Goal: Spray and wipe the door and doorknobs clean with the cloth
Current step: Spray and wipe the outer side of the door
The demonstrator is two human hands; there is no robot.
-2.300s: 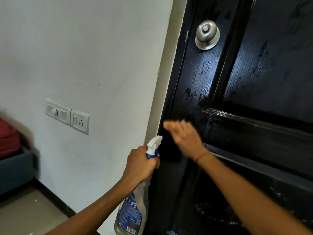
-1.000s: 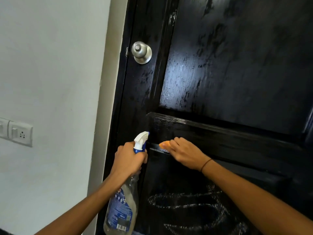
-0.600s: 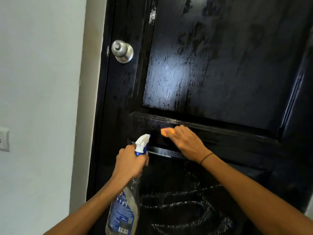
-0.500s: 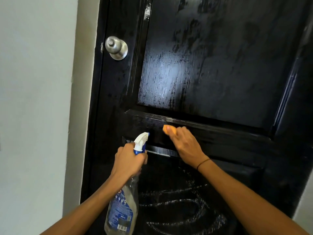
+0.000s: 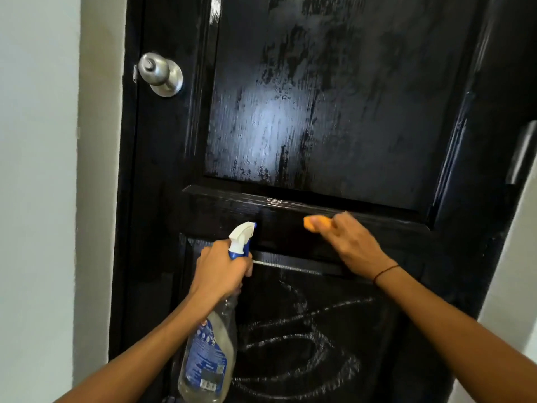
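Head view: right hand (image 5: 353, 245) pressed the small orange cloth (image 5: 315, 223) against the glossy black panelled door (image 5: 319, 126), fingers curled round it, while left hand (image 5: 218, 270) gripped the clear spray bottle (image 5: 207, 356) below the round silver doorknob (image 5: 159, 73).

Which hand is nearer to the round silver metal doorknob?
Left. The left hand, gripping the clear spray bottle, is below the round silver metal doorknob; the right hand, holding the orange cloth, is farther right.

Single head-worn view, close to the black door (image 5: 334, 112), facing it and tilted down; doorknob (image 5: 160, 73) upper left, both forearms entering from below.
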